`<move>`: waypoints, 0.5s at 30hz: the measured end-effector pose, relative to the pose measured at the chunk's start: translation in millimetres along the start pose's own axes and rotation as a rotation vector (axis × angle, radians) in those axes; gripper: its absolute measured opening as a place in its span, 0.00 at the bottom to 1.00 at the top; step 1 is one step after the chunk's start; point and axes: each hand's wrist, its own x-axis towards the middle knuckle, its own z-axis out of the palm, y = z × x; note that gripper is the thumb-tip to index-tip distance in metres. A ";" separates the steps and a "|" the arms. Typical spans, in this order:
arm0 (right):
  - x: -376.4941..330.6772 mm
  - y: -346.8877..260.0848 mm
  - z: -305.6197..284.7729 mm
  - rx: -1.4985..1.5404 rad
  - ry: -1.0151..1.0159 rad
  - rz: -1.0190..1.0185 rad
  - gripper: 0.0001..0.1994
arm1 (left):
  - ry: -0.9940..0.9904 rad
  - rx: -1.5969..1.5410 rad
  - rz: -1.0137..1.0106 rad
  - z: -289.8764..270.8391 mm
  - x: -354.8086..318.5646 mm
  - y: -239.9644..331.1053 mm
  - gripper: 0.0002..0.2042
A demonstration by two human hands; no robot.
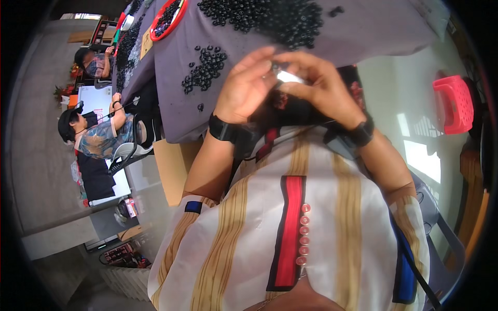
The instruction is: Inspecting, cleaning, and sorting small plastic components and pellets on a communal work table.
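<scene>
A small shiny object [291, 78] is held above the near edge of the table, in front of the person's body. Its bright face looks slightly longer than it is tall; that longer axis runs mostly left to right, dipping a little toward the right. A darker end points left and slightly away from the body, toward the left hand [243, 92]. Glare and blur hide its exact shape.

The right hand [324, 85] grips it, thumb on the near side and fingers curled over the far side. The left hand is half-curled close by, palm turned inward, its fingertips right next to the dark end; whether they touch or pinch it, I cannot tell. Both wrists wear black straps [223, 128].

Beyond the hands, a large heap of small black rounded parts [280, 25] lies on the grey-purple tablecloth [174, 78]. A smaller cluster of black parts [205, 70] lies left of the hands, with a red-rimmed tray [178, 23] farther off. An open cardboard box [174, 171] stands below the table's left edge. Two co-workers sit farther left, and a pink plastic stool [455, 106] stands at the right.
</scene>
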 end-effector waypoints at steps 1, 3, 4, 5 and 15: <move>0.3 1.0 0.3 -0.011 0.007 -0.014 0.21 | 0.014 0.011 0.004 1.0 -1.2 -0.3 0.15; -4.4 1.7 0.6 -0.020 0.020 -0.007 0.21 | 0.035 0.008 -0.007 3.5 -4.9 -3.9 0.15; -4.4 2.1 0.1 -0.024 0.019 -0.003 0.20 | 0.026 0.002 -0.009 4.0 -4.9 -4.0 0.15; -4.4 2.4 -0.2 -0.033 0.022 0.000 0.20 | 0.017 -0.003 -0.011 4.1 -4.9 -3.9 0.15; 2.5 4.8 0.9 0.028 -0.018 0.000 0.20 | 0.012 -0.023 0.011 2.2 -1.9 -1.8 0.16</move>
